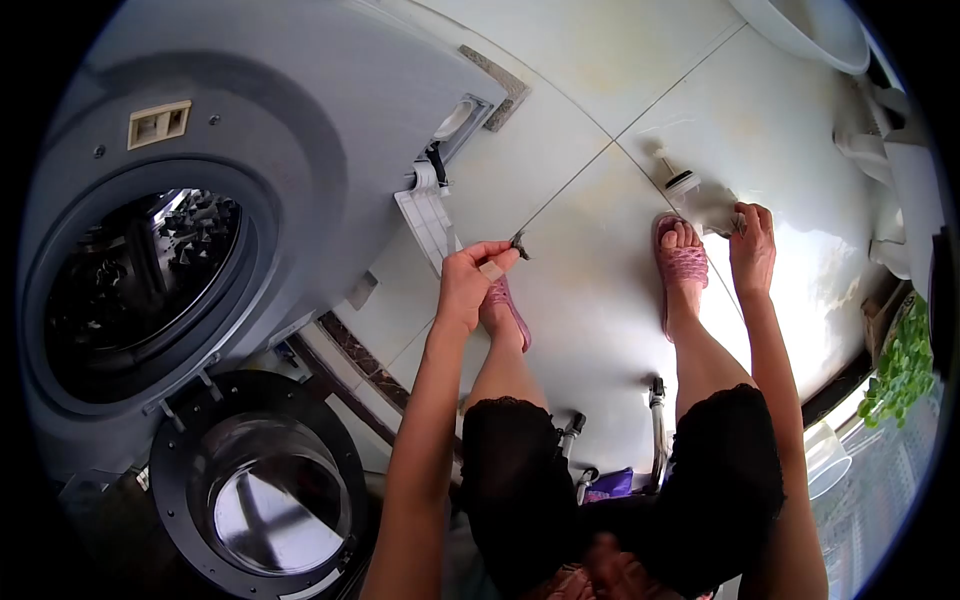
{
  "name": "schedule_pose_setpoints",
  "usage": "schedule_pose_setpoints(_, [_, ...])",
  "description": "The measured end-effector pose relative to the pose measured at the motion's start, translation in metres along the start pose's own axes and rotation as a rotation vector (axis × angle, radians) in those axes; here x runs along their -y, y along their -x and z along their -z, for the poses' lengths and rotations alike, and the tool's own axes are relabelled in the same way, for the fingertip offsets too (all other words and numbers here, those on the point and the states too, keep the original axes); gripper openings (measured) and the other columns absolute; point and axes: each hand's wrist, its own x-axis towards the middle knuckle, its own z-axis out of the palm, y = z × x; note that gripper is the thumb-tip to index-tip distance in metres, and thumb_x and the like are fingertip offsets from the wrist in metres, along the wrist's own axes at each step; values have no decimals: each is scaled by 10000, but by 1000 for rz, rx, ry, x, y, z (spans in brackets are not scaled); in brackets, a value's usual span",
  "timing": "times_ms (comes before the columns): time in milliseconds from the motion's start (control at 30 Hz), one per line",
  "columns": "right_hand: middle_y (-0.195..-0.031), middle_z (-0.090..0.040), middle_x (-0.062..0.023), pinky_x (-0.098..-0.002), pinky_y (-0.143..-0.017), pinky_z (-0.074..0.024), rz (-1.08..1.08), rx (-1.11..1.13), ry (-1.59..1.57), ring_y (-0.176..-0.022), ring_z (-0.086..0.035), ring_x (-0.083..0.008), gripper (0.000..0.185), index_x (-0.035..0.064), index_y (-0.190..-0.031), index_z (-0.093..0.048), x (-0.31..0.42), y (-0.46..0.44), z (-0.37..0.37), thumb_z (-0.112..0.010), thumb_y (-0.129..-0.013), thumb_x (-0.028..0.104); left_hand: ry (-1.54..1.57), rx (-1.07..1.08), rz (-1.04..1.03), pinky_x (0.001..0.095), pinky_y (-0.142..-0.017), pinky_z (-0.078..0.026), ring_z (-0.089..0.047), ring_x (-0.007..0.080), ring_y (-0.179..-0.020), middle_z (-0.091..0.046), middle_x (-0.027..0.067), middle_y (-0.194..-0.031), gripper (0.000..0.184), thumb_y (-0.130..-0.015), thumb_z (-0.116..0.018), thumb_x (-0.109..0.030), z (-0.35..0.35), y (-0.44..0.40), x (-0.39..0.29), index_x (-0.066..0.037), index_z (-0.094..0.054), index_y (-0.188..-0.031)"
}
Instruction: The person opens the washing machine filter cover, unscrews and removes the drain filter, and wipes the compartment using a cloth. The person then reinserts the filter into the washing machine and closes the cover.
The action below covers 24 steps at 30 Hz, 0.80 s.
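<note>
My left hand (pixel 472 285) pinches a small dark clump of lint or debris (pixel 520 245) between thumb and fingertips. A beige plaster-like strip (pixel 491 270) shows on one of its fingers. My right hand (pixel 752 250) is low over the tiles on the right, fingers bent together around something small and greyish that I cannot make out. Beside it, a drain filter (pixel 682 183) with a dark ring and pale stem lies on the floor by a dull greyish patch. The grey washing machine (pixel 340 130) has its lower flap (pixel 428 220) hanging open near my left hand.
The washer's round door (pixel 170 480) is swung open at lower left. My feet in pink slippers (pixel 686 262) stand on pale floor tiles (pixel 580 300). Metal chair legs (pixel 657 420) are below. A white basin (pixel 810 35) is at upper right, a green plant (pixel 897 365) at right.
</note>
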Motion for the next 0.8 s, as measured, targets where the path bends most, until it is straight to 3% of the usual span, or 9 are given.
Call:
schedule_pose_setpoints(233, [-1111, -624, -132, -434, -824, -502, 37, -78, -10, -992, -622, -351, 336, 68, -1090, -618, -1, 30, 89, -604, -789, -82, 281, -39, -121, 258, -877, -472, -623, 110, -881, -711, 37, -964, 323, -818, -799, -154, 56, 91, 7, 17, -713, -1078])
schedule_pose_setpoints(400, [-1065, -620, -101, -403, -724, -502, 203, -159, 51, -747, -601, -250, 382, 86, -1139, -615, -12, 41, 143, -622, -796, -82, 335, -161, -150, 280, -911, -453, -619, 111, -940, -719, 25, -965, 305, -815, -803, -173, 87, 152, 35, -12, -726, -1062])
schedule_pose_setpoints(433, [-1066, -623, -100, -402, -721, -502, 228, -149, 85, -748, -604, -254, 369, 87, -1136, -615, -6, 36, 153, -621, -800, -66, 320, -197, -160, 278, -893, -460, -622, 110, -924, -722, 25, -956, 287, -816, -800, -171, 91, 159, 41, -17, -733, -1048])
schedule_pose_setpoints(467, [-1098, -626, -114, -417, -774, -503, 211, -124, 62, -875, -615, -305, 372, 81, -1124, -609, -1, 32, 160, -609, -789, -79, 307, -239, -165, 275, -876, -467, -626, 109, -907, -725, 25, -948, 269, -818, -797, -170, 94, 164, 50, -22, -740, -1035])
schedule_pose_setpoints(500, [-1129, -629, -127, -433, -827, -505, 196, -80, 49, -1002, -626, -356, 374, 75, -1112, -603, 16, 31, 174, -598, -777, -92, 301, -284, -148, 272, -858, -474, -629, 108, -891, -727, 26, -940, 251, -819, -794, -169, 101, 173, 63, -27, -746, -1021])
schedule_pose_setpoints(533, [-1111, -635, -131, -429, -827, -505, 286, -88, 87, -995, -629, -359, 383, 76, -1126, -604, 22, 22, 180, -584, -779, -86, 314, -329, -128, 273, -862, -474, -628, 113, -903, -724, 27, -941, 259, -818, -795, -170, 104, 178, 77, -20, -743, -1022])
schedule_pose_setpoints(633, [-1029, -626, -103, -422, -718, -491, 463, -125, 106, -756, -590, -251, 408, 95, -1163, -608, 57, -2, 194, -585, -784, -55, 452, -501, -72, 271, -843, -483, -632, 118, -894, -722, 34, -925, 251, -814, -793, -152, 115, 181, 136, -4, -741, -1010])
schedule_pose_setpoints(733, [-1048, -629, -101, -408, -742, -495, 601, -139, 199, -786, -602, -250, 404, 96, -1190, -611, 111, -32, 208, -573, -810, -34, 561, -699, -33, 258, -760, -509, -651, 110, -795, -735, 48, -863, 167, -809, -775, -89, 127, 184, 193, -14, -758, -957])
schedule_pose_setpoints(800, [-1070, -639, -92, -379, -733, -498, 694, -105, 100, -788, -602, -226, 388, 93, -1193, -618, 167, -36, 215, -564, -835, -44, 652, -777, -8, 254, -748, -510, -655, 110, -786, -740, 54, -864, 157, -805, -772, -80, 137, 192, 227, -16, -762, -948])
